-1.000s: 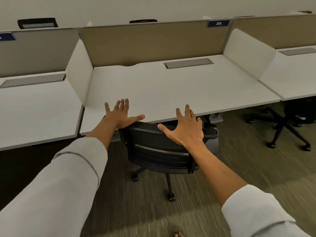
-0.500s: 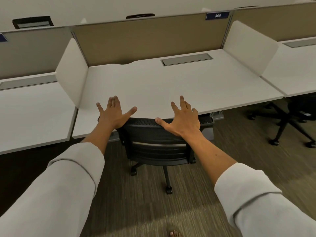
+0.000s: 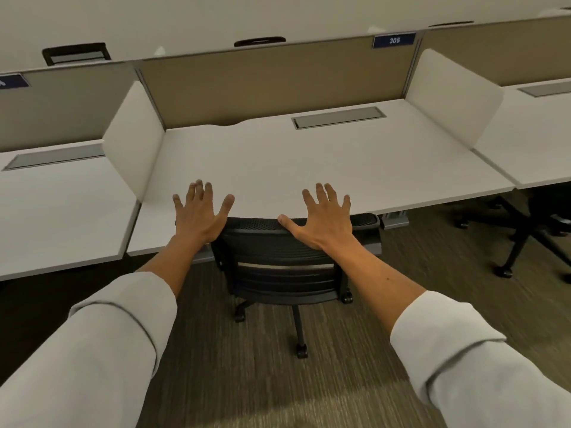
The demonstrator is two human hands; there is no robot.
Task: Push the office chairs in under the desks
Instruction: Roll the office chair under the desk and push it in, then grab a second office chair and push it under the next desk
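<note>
A black mesh-backed office chair (image 3: 278, 264) stands at the white desk (image 3: 309, 159) marked 305. Its seat is hidden under the desktop and only the backrest, base and castors show. My left hand (image 3: 199, 213) is spread flat by the backrest's top left corner. On the top right part of the backrest my right hand (image 3: 321, 217) lies flat with fingers apart, its thumb along the rim. Neither hand grips anything.
White side screens (image 3: 133, 143) and tan back panels wall in each desk. Neighbouring white desks run left (image 3: 55, 205) and right (image 3: 543, 140). Another black chair (image 3: 525, 223) stands partly under the right desk. Carpet floor lies behind the chair.
The chair has rolled further forward under the desk with both hands flat on its backrest. My hands and view have moved closer to the desk.
</note>
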